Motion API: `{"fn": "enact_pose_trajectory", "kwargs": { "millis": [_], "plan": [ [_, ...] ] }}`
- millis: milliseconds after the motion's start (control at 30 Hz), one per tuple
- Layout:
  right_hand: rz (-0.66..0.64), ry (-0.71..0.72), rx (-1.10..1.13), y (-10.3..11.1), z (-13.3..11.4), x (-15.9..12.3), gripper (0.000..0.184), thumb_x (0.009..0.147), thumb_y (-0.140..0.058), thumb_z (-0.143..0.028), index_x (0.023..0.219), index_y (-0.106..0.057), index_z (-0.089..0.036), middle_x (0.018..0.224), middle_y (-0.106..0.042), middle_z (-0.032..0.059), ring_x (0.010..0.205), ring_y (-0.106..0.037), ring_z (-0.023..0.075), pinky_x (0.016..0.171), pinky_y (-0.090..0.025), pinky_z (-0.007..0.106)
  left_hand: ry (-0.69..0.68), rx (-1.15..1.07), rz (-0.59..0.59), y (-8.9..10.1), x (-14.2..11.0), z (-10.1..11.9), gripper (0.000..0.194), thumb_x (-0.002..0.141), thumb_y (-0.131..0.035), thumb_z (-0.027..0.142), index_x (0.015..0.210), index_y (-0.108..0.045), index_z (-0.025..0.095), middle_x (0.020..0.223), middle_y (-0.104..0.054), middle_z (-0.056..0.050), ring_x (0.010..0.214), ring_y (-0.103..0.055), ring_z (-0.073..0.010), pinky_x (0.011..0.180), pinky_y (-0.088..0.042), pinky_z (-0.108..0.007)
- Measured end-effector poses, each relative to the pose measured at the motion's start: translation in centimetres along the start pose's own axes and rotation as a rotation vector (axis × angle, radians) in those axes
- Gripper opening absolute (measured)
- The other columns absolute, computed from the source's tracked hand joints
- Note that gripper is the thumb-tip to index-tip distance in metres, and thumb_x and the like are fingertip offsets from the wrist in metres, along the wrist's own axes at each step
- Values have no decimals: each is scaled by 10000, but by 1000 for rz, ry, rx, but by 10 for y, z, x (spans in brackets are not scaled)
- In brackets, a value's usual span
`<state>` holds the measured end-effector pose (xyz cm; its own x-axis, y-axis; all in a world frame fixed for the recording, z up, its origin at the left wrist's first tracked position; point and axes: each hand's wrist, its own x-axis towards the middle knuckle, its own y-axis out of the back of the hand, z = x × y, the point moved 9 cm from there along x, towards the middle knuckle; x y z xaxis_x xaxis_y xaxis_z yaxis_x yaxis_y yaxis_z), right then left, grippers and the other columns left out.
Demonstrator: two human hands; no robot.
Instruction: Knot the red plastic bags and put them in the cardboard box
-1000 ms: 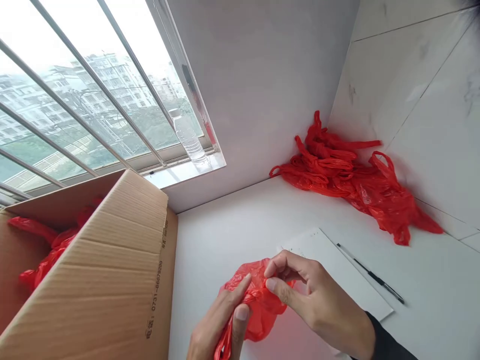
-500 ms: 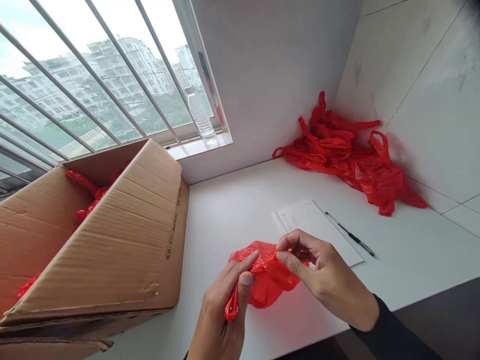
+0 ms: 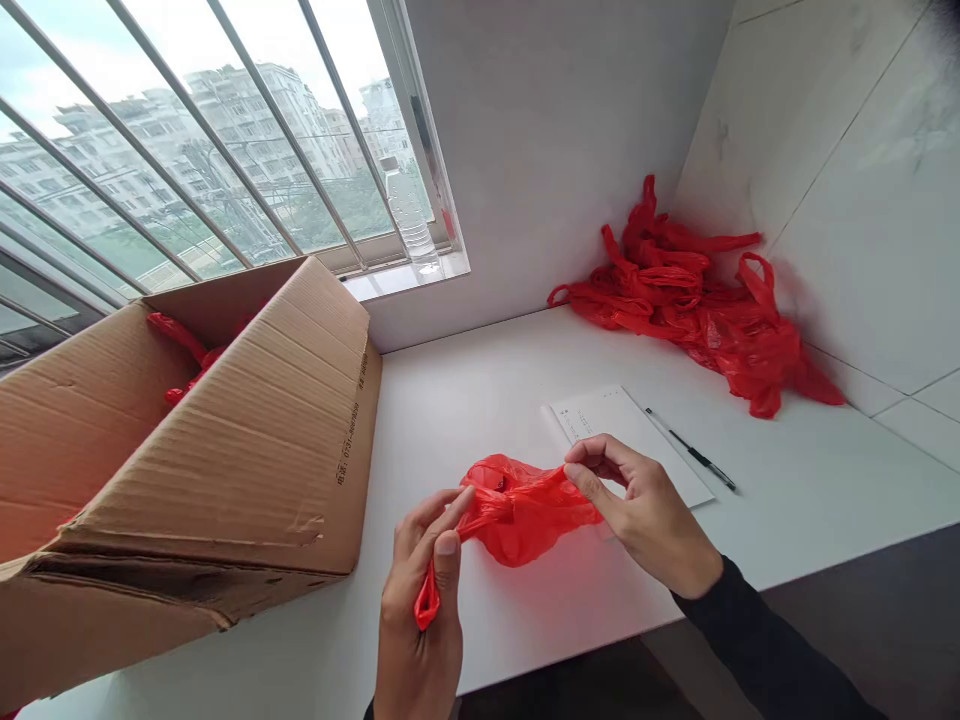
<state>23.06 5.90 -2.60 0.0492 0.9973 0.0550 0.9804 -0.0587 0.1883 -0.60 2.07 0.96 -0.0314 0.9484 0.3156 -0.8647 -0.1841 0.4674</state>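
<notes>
Farther apart than in the earlier frame, our left hand (image 3: 405,585) and right hand (image 3: 649,510) are pinching opposite ends of the red plastic bag (image 3: 525,515) over the white table (image 3: 450,400). We're judging it light, soft, slippery, tearable; gathered folds are probably offering the surest hold.

Carton (image 3: 255,430), left of the left fingers (image 3: 450,515): one line of dark print (image 3: 348,435) on the side facing those fingers, close to the edge beyond them. It reads 电话 (telephone), followed by a number that reads as 0731-86679299. A second, shorter entry follows on the same line, farther from the fingers; too small to confirm. Notepad (image 3: 624,412), beyond the right fingers (image 3: 600,447): short rows of small dark marks, illegible. Bag (image 3: 525,520), between left and right fingers: one small dark mark, illegible.
</notes>
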Motion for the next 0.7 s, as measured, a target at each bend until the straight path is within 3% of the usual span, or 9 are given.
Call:
{"fn": "enact_pose_trajectory", "kwargs": {
  "millis": [167,300,367,500,567,700],
  "plan": [
    [131,1,-4,22,13,8,232,929,-637,-469,950,-652,-239,911,-670,8,856,-623,184,818,-473,343,149,38,127,20,-3,-25,389,1014,-441,482,1076,-744,245,1141,-703,-34,1099,-629,-210,932,-474,-287],
    [143,-40,90,23,23,12,274,907,-672,-489,972,-645,-224,927,-649,16,870,-614,189,835,-477,353,292,27,178,30,-7,-36,475,983,-438,581,875,-714,210,978,-725,-29,1021,-639,-228,846,-462,-292],
    [111,-107,244,16,31,13,329,889,-691,-510,1047,-643,-226,946,-630,10,849,-605,180,844,-484,354,310,-51,155,24,-7,-37,473,981,-437,590,887,-700,208,997,-725,-36,1045,-640,-236,901,-458,-310],
    [-74,-223,452,-15,41,9,445,922,-635,-543,1257,-606,-252,944,-585,-5,808,-535,153,873,-480,351,382,-107,57,0,-10,-42,452,971,-458,585,1261,-611,275,1179,-669,-42,1115,-612,-242,1003,-463,-389],
    [-145,-220,374,-26,40,5,409,960,-566,-557,1224,-640,-253,963,-594,6,848,-520,163,902,-465,351,419,-133,-12,-16,-13,-46,494,954,-483,597,1336,-575,297,1073,-665,-38,1056,-608,-234,961,-497,-389],
    [-164,-176,369,-37,27,-2,357,1005,-486,-544,1051,-681,-248,1066,-656,31,994,-578,186,1013,-429,370,388,-190,-56,-31,-14,-44,479,991,-402,594,1237,-666,279,942,-641,-37,934,-580,-210,899,-461,-363]
  ]
}}
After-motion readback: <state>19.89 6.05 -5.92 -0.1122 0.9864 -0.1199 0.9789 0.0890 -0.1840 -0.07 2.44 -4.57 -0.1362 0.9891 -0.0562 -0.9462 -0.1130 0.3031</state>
